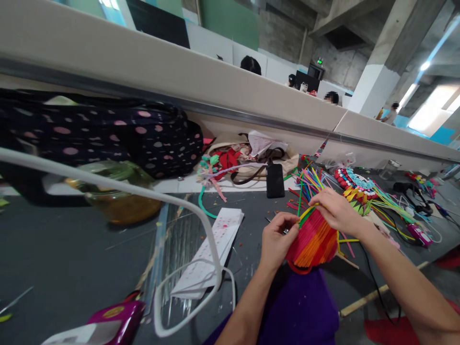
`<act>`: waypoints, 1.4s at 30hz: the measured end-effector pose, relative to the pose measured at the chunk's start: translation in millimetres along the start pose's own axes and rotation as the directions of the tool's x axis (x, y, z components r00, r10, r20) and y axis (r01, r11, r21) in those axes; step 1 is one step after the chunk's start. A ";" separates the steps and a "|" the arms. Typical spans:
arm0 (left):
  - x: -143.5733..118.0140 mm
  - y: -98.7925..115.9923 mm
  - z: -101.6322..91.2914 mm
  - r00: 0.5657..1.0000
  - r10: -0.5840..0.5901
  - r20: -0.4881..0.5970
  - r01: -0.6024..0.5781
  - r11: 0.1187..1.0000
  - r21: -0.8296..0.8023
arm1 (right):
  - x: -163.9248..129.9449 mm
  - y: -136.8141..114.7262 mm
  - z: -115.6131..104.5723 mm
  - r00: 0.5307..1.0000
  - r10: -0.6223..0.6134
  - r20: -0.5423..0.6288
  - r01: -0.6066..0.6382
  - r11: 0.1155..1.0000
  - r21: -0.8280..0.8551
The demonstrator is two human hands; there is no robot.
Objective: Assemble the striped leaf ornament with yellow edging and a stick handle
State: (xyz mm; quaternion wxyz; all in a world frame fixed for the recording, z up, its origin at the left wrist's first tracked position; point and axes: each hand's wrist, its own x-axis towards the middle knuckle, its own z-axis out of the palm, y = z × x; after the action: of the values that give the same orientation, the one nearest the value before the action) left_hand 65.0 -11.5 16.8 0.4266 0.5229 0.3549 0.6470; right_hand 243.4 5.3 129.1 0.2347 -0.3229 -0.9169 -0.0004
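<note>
My left hand (278, 239) is closed, thumb and fingers pinching the upper left edge of a piece made of pipe cleaners (312, 245). Its rows run side by side in pink, orange and red, with green at the upper edge. A yellow pipe cleaner (305, 211) spans the gap between my hands along that edge. The fingers of my right hand (336, 211) pinch its far end, while the palm hangs over the piece's right side. Just beyond my hands lies a bunch of loose pipe cleaners (312, 181) in many colours.
Behind are a black phone (275, 180) and a beige cloth bag (287, 155). To the left stand a white wire frame (212, 230), folded printed paper (215, 249), a glass teapot (122, 191) and a dotted bag (143, 134). Beaded work (354, 182) lies right. A partition (215, 79) crosses behind.
</note>
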 end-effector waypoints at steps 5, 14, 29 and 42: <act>0.9 -6.2 -1.4 0.999 -0.043 -0.003 0.043 0.999 -0.031 | -12.6 14.2 0.7 0.933 0.276 -0.230 -0.255 0.960 0.115; 14.7 2.9 -0.9 0.994 -0.106 0.004 0.106 0.993 -0.045 | -26.1 15.2 11.9 0.864 0.379 -0.331 -0.332 0.924 0.190; 50.3 92.0 12.8 0.976 0.061 0.211 -0.087 0.989 0.117 | -78.8 -37.0 -12.9 0.347 0.700 -0.624 -0.411 0.712 0.570; 24.4 88.7 1.3 0.993 -0.102 0.067 0.102 0.995 0.006 | -107.8 -55.1 -0.5 0.265 0.785 -0.560 -0.315 0.619 0.719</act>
State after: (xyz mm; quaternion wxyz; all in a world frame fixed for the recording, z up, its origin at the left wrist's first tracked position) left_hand 48.1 -23.1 106.5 0.4699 0.5262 0.3675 0.6060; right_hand 284.4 -102.2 91.5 0.7013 -0.5205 -0.4634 0.1498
